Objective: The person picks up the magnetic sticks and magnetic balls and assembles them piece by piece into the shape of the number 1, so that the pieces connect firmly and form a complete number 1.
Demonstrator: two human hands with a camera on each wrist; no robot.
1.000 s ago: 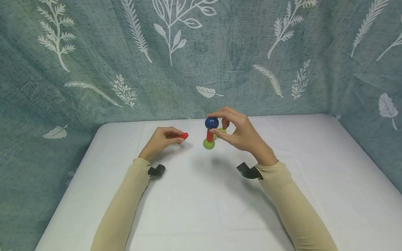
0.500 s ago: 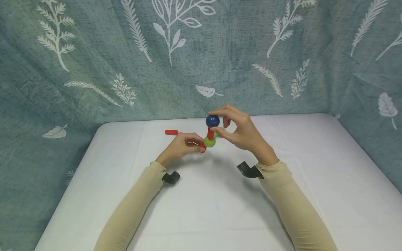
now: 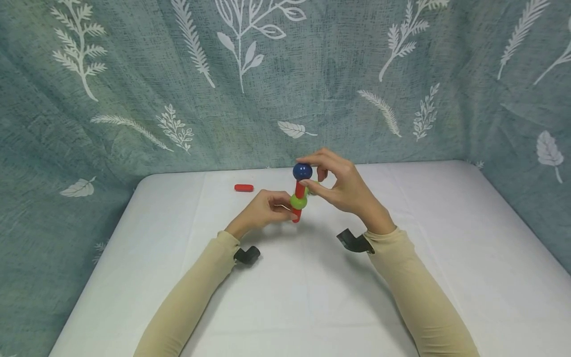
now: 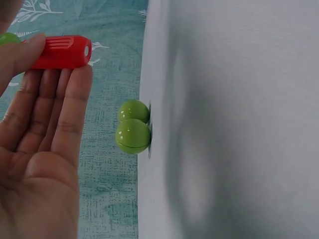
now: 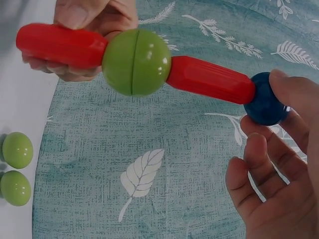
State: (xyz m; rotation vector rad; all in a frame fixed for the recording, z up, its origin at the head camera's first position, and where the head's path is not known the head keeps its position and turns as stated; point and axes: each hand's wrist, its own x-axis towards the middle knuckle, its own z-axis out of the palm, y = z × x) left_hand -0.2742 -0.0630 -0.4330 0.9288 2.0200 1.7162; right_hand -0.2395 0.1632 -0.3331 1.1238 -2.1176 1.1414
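Observation:
My right hand (image 3: 341, 186) pinches a glossy blue ball (image 5: 266, 98) between thumb and fingertips. From the ball a ridged red rod (image 5: 212, 79) runs down to a green ball (image 5: 136, 61), all joined in a chain above the table. At the green ball's other side sits a second red rod (image 5: 62, 46), its end against the ball. My left hand (image 3: 266, 210) pinches this lower rod between thumb and fingers. A pale round spot shows in the rod's free end in the left wrist view. In the head view the chain stands nearly upright, slightly tilted.
One loose red rod (image 3: 244, 188) lies on the white table (image 3: 276, 297), behind my left hand. Two green balls (image 4: 133, 135) rest side by side on the table, partly hidden by my right hand in the head view. A patterned green curtain (image 3: 250, 129) hangs behind the table.
My left hand has come right and nearer with a red rod, leaving another on the table. That rod has swung into line under the green ball. The right hand has barely moved.

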